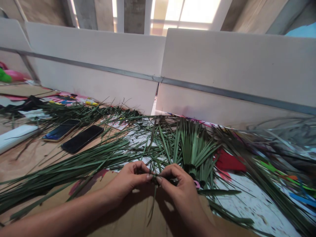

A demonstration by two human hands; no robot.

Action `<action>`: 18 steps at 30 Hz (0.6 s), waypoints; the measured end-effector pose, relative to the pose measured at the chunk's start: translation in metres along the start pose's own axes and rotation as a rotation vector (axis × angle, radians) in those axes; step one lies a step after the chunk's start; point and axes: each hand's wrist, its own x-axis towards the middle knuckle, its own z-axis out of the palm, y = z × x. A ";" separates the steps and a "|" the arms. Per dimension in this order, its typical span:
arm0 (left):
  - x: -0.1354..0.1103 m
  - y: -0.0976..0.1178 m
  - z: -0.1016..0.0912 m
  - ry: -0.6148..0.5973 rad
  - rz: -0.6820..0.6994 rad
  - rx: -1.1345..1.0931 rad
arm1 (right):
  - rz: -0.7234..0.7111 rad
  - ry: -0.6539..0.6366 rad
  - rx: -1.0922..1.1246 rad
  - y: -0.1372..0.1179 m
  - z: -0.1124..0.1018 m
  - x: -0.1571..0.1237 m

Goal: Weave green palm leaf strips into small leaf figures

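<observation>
White partition boards point(98, 56) closed off the back of the desk point(27, 161), with bright window light above them. Brown desk top, littered with long green palm leaves point(74, 164) running from the left edge toward centre frame.

Left hand point(128, 181) and right hand point(179, 186) met at lower centre, fingertips of both pinched closed on one narrow leaf strip point(154, 180). Its loose end trailed down between the wrists toward the bottom edge.

Just above the right hand lay a fan of leaves point(190, 148), blades spreading upward. A red paper scrap point(228, 161) showed to its right.

Two dark phones point(61, 130) point(82, 138) lay side by side at middle left, well apart from the hands. A white box point(14, 136) sat at the far left edge.
</observation>
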 end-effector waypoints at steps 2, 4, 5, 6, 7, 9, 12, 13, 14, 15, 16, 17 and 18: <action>-0.002 0.000 0.001 0.010 0.003 -0.004 | 0.012 0.003 -0.006 -0.001 0.000 0.000; -0.003 0.001 0.003 0.017 0.010 -0.002 | 0.036 -0.002 -0.009 -0.002 0.000 0.000; -0.004 0.001 0.003 0.016 0.012 0.005 | 0.048 -0.005 -0.009 -0.003 0.000 0.000; -0.004 0.001 0.003 0.017 0.015 0.012 | 0.056 -0.009 -0.009 -0.004 0.000 0.000; -0.003 0.001 0.003 0.017 0.014 0.018 | 0.058 -0.012 -0.007 -0.004 0.000 0.001; -0.002 0.001 0.002 0.013 0.005 0.024 | 0.054 -0.012 -0.002 -0.004 0.000 0.001; 0.000 0.000 0.001 0.005 0.006 0.008 | 0.050 -0.011 0.005 -0.003 0.000 0.001; 0.001 0.000 0.001 0.004 0.008 0.009 | 0.050 -0.011 0.006 -0.002 0.000 0.001; 0.001 0.000 0.000 0.007 0.011 0.009 | 0.052 -0.012 0.007 -0.002 0.000 0.002; 0.001 0.000 0.000 0.011 0.014 0.009 | 0.052 -0.013 0.008 -0.002 0.000 0.002; 0.001 0.000 0.000 0.013 0.014 0.012 | 0.051 -0.013 0.008 -0.003 0.000 0.002; 0.001 0.000 0.000 0.012 0.010 0.017 | 0.051 -0.014 0.006 -0.003 -0.001 0.003; 0.001 0.000 0.000 0.013 0.008 0.016 | 0.052 -0.016 0.003 -0.003 -0.001 0.003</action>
